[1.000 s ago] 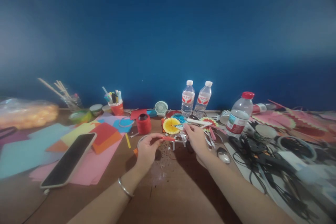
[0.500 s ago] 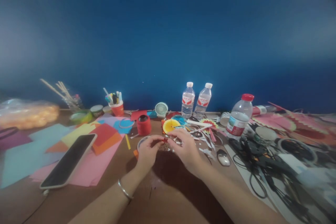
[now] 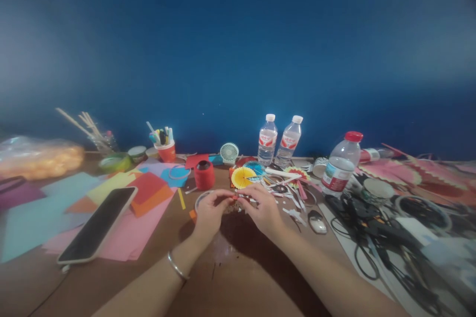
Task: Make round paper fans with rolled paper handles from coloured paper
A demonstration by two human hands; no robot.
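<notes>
Between my fingertips is a small red piece [image 3: 235, 197], too small and covered to name; it may be paper. My left hand [image 3: 210, 212] pinches its left side, thumb and fingers together. From the right, my right hand [image 3: 262, 208] pinches the other side, with its fingers bent over the piece. Just behind the hands lie a yellow folded-paper fan [image 3: 242, 177] and a blue paper fan [image 3: 256, 169]. A red spool of thread [image 3: 204, 176] stands beyond my left hand.
Coloured paper sheets [image 3: 29, 223] and a phone [image 3: 98, 225] lie left. A cup of pens [image 3: 165, 151], a small fan [image 3: 229, 152] and water bottles [image 3: 267, 141] stand along the blue wall. Paper scraps [image 3: 295, 215], a mouse [image 3: 317, 222], a large bottle [image 3: 340, 166] and black cables [image 3: 372, 237] lie right.
Both hands stay in nearly the same place, still pinching the small red piece. The right fingers have shifted slightly. The camera view has moved very little.
</notes>
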